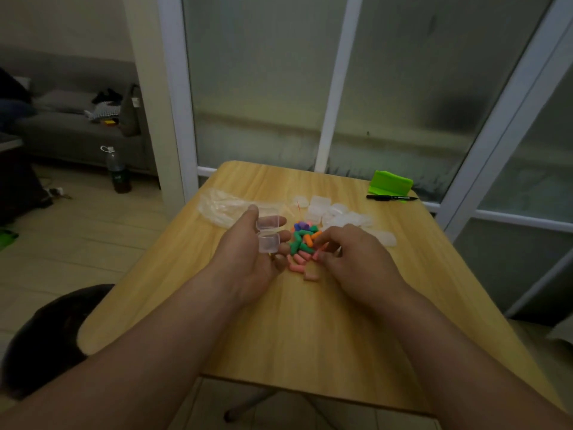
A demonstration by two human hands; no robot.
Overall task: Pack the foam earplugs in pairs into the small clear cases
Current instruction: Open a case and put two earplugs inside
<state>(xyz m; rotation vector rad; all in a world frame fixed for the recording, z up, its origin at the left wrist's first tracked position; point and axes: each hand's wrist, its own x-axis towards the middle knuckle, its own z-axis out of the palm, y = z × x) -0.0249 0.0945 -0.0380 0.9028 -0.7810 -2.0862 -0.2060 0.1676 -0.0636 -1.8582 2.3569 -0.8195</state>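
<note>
A small clear case (269, 235) with its lid swung open lies in my left hand (248, 256), held between thumb and fingers above the wooden table (279, 330). A loose pile of foam earplugs (302, 238) in green, orange, purple and pink lies just right of it. My right hand (356, 259) hovers over the pile's right side and pinches a pink earplug (318, 252) at its fingertips. Several more pink earplugs (299, 263) lie at the near edge of the pile.
Several empty clear cases (338, 212) lie behind the pile. A crumpled clear plastic bag (223, 206) lies at the back left. A green holder (390, 183) and a black marker (392, 198) sit at the far right corner. A dark stool (46, 336) stands left of the table.
</note>
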